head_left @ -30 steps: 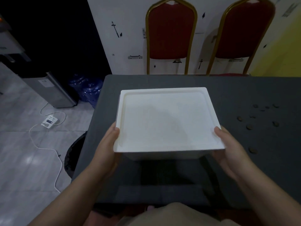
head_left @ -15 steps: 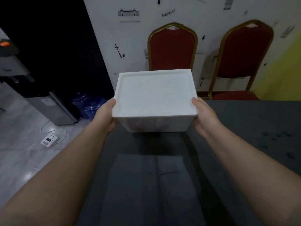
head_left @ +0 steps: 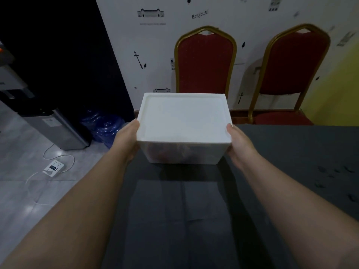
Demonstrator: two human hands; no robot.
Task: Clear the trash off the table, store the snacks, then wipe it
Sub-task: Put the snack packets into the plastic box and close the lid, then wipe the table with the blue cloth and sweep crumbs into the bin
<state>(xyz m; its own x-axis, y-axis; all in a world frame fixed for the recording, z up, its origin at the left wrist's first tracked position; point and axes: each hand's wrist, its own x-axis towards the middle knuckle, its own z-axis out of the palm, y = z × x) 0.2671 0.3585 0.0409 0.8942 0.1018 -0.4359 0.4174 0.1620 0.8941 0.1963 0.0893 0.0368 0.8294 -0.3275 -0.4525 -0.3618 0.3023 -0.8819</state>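
Note:
A white lidded storage box [head_left: 183,125] stands at the far left corner of the dark table [head_left: 194,220]. Through its translucent front wall reddish shapes show faintly. My left hand [head_left: 126,138] grips the box's left side, thumb on the lid's edge. My right hand [head_left: 240,142] grips the right side the same way. Both arms are stretched far forward. Several small dark crumbs [head_left: 334,171] lie on the table at the right.
Two red chairs with gold frames [head_left: 206,61] [head_left: 291,74] stand against the white wall behind the table. On the floor to the left are a grey appliance [head_left: 56,131], blue water bottles [head_left: 104,127] and a white power strip [head_left: 53,167] with cable.
Both hands have carried the box from close to my body out to the table's far left corner. In the last half second it barely moved.

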